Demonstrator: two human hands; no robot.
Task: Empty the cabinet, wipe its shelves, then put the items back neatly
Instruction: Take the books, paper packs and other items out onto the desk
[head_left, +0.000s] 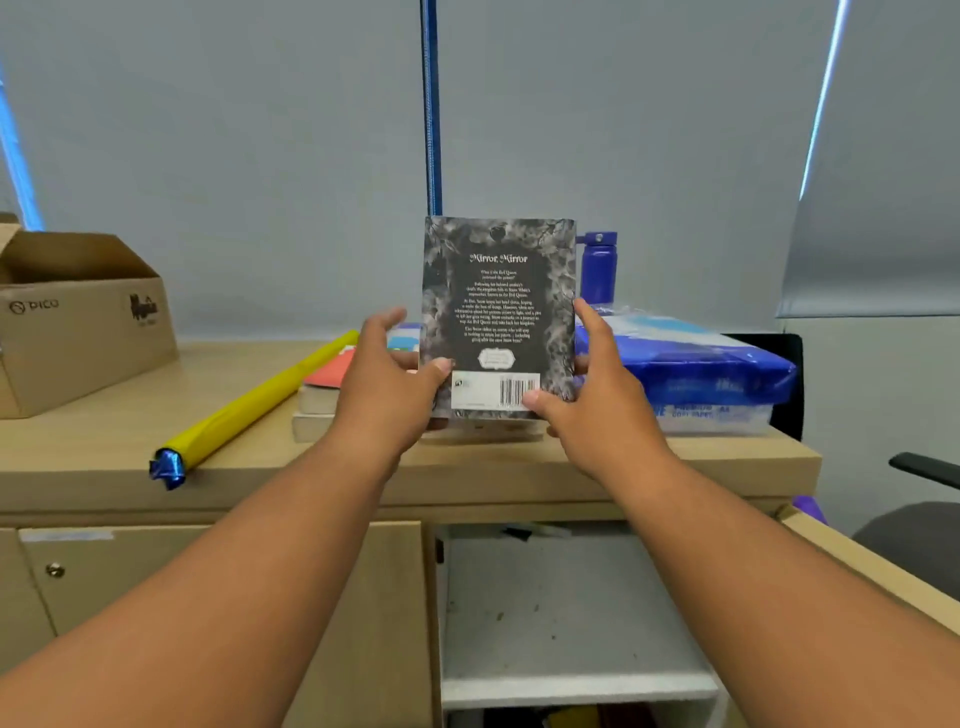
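Left fingers (440, 367): the thumb is laid on the lower left of the back cover; the index finger is raised free of the left edge, and the rest are hidden behind.
Right fingers (535, 399): the thumb is pressed beside the barcode; the index finger is stretched up along the right edge.
Hands: the paperback book (498, 312) is pinched between the left hand (387, 379) and the right hand (602, 389). Both are narrowed on it, and nothing else is held.
Book: it is held upright, back cover toward the camera, titled "Mirror, Mirror". It is just above a stack of books (318, 413); whether they touch cannot be told.
Desk (208, 374): the stack is carried near the middle. A yellow paper roll (249, 405) is laid slantwise to its left and a cardboard box (78, 317) is placed far left. Wrapped paper reams (701, 369) are piled on the right, with a blue bottle (598, 265) behind them.
Cabinet (395, 623): the door (878, 566) is swung open on the right. The upper shelf (571, 613) is seen bare and marked with dark specks. Some things are glimpsed on the lower shelf (571, 719), too cut off to name.
Done, as judged: the upper shelf has been unloaded onto the desk.
Left, as judged: the lower shelf is to be emptied. The specks suggest that wiping is not yet done, and everything is yet to be returned.
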